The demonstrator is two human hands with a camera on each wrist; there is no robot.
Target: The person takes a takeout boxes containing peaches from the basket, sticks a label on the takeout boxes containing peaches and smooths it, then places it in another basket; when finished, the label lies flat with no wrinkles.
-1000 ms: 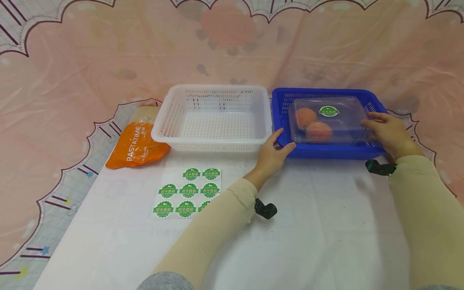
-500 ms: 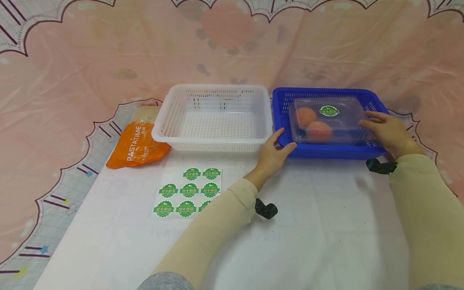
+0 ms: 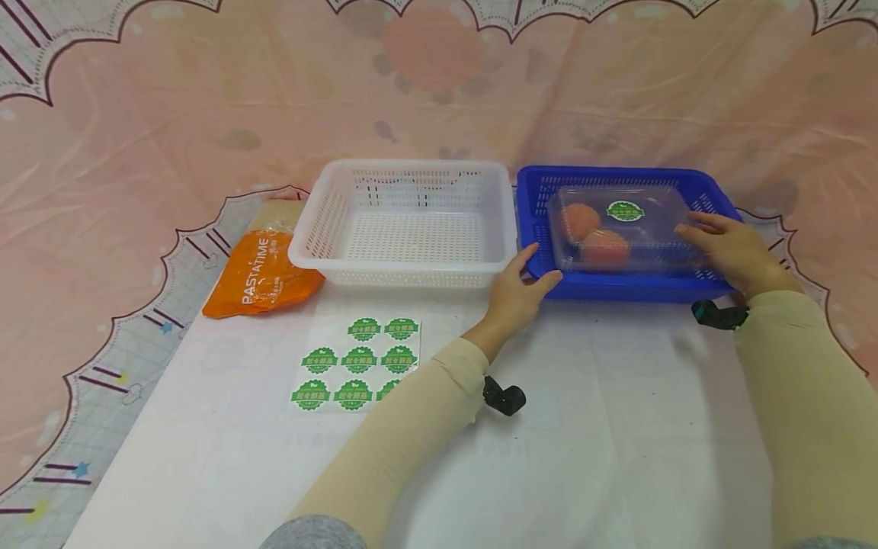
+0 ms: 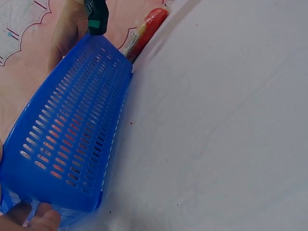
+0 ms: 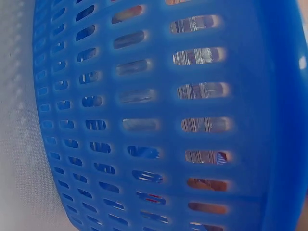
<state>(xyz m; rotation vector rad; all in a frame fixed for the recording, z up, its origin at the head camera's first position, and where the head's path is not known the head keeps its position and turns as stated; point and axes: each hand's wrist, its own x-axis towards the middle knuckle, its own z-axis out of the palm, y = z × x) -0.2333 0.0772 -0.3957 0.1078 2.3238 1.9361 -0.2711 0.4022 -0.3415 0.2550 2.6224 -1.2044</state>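
A blue slotted basket stands on the white table at the right. Inside it lies a clear plastic box with two peaches and a green sticker on its lid. My right hand holds the box's right end, thumb and fingers over the lid. My left hand grips the basket's front-left corner. In the left wrist view its fingertips sit under the basket. The right wrist view shows only the basket wall up close.
An empty white basket stands directly left of the blue one. An orange PASTATIME bag lies further left. A sheet of green stickers lies on the table in front. A red packet shows beyond the blue basket.
My right hand's fingers have slid slightly leftward over the box lid. The box, the basket and my left hand have barely moved.
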